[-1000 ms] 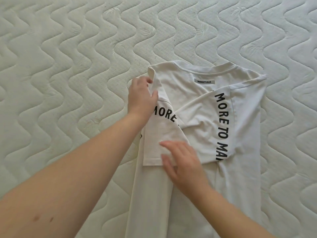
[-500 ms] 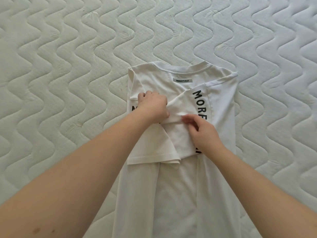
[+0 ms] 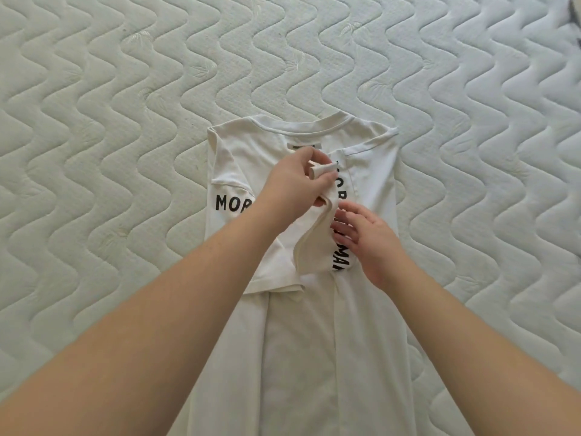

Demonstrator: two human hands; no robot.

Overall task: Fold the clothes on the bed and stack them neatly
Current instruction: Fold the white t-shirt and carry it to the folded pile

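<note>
Centrally on the mattress (image 3: 125, 152), the left hand (image 3: 292, 187) pinches the t-shirt (image 3: 301, 341) sleeve; the right hand (image 3: 371, 237), fingers relaxed, touches it.

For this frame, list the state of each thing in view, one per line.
T-shirt: lying on the mattress, both sides folded inward, not yet folded lengthwise.
Right sleeve: partly lifted off the shirt, edge pinched.
Left sleeve: folded in, lying flat.
Left hand: pinches the right sleeve's edge.
Right hand: fingers relaxed, resting on the shirt beside the sleeve.
Mattress: bare, quilted.
</note>
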